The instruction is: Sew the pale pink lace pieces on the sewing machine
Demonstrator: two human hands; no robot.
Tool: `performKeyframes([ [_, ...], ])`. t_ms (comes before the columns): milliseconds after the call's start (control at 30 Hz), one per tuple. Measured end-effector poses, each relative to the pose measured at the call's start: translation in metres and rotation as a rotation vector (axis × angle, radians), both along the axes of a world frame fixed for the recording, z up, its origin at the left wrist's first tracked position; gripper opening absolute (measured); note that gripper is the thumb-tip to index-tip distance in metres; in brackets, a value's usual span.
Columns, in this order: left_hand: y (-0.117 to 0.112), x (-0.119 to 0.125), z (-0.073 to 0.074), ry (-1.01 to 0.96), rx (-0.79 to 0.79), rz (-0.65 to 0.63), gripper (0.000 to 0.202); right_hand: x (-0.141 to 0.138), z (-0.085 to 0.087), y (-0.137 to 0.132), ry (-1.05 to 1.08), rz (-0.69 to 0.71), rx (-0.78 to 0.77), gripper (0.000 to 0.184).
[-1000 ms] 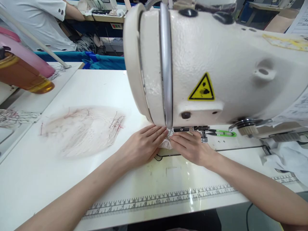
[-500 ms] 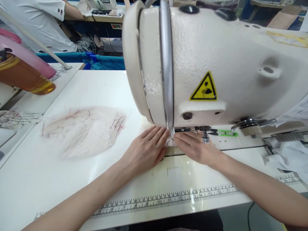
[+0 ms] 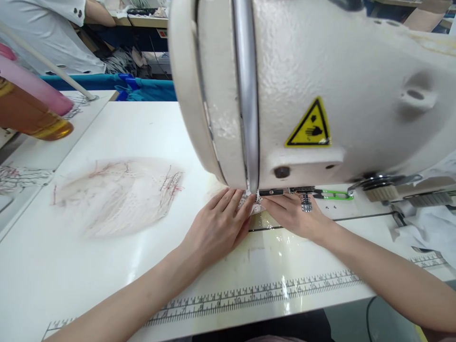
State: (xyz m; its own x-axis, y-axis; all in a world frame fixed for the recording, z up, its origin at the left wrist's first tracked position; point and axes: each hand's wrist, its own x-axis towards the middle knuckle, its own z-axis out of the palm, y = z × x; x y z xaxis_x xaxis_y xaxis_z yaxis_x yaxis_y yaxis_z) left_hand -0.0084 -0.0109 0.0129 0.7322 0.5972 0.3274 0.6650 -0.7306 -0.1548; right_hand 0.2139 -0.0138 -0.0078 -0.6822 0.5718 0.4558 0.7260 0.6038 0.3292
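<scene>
A small piece of white lace [image 3: 257, 207] lies under the sewing machine head [image 3: 213, 95], between my two hands. My left hand [image 3: 219, 221] rests flat on its left side, the index finger apart from the others and pointing at the needle area; the thumb is mostly tucked out of sight. From the right, my right hand [image 3: 295, 216] has its fingertips closed at the lace's edge. A black bar with a knurled metal screw [image 3: 306, 203] partly covers those fingers. The machine head hides the needle and the lace's far end.
Green-handled thread snips [image 3: 333, 194] lie behind my right hand. Sheer pale fabric with reddish threads [image 3: 124, 197] is spread at left. A ruler strip [image 3: 249, 298] runs along the front edge. Amber [image 3: 32, 111] and pink containers [image 3: 42, 85] stand left. A person in white [image 3: 46, 35] sits beyond.
My left index finger has parted from its neighbours, and more lace shows between the hands. The view has moved slightly, with the machine head appearing larger.
</scene>
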Motion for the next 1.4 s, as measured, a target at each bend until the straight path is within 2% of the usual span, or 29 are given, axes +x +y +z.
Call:
performKeyframes([
  [133,0.000,0.002,0.001,0.004,0.044,0.004,0.032,0.002,-0.002,-0.001,-0.011,-0.039,0.009,0.046],
  [300,0.001,0.003,0.001,0.003,0.039,0.018,0.031,0.003,0.001,0.001,0.025,-0.074,0.037,0.031],
  [433,0.002,0.002,-0.002,-0.015,0.032,0.025,0.031,0.002,0.003,0.009,0.004,0.015,0.067,0.022],
  [500,0.003,0.002,-0.004,-0.030,0.045,0.026,0.031,0.001,0.001,0.013,0.070,0.043,0.033,0.018],
  [600,0.004,0.003,-0.006,-0.050,0.072,0.034,0.033,-0.001,0.002,0.017,0.151,0.012,-0.082,0.013],
  [700,0.005,0.002,-0.007,-0.071,0.082,0.005,0.032,-0.003,0.005,0.019,0.140,0.011,-0.162,0.016],
  [833,0.007,-0.002,-0.007,-0.076,0.057,-0.151,0.029,-0.004,0.006,0.018,0.191,0.039,-0.227,0.018],
  [900,0.008,-0.003,-0.007,-0.078,0.032,-0.186,0.029,-0.003,0.006,0.016,0.236,0.015,-0.251,0.018],
  [1000,0.009,-0.004,-0.005,-0.084,0.017,-0.188,0.030,-0.003,0.008,0.012,0.224,0.007,-0.255,0.023],
  [1100,0.010,-0.004,-0.003,-0.085,0.029,-0.173,0.029,-0.004,0.008,0.013,0.196,0.083,-0.265,0.027],
  [1200,0.011,-0.004,-0.003,-0.089,0.046,-0.164,0.026,-0.005,0.003,0.017,0.185,0.164,-0.294,0.026],
  [1400,0.013,-0.002,-0.002,-0.086,0.073,-0.128,0.023,-0.006,-0.007,0.018,0.169,0.194,-0.254,0.030],
])
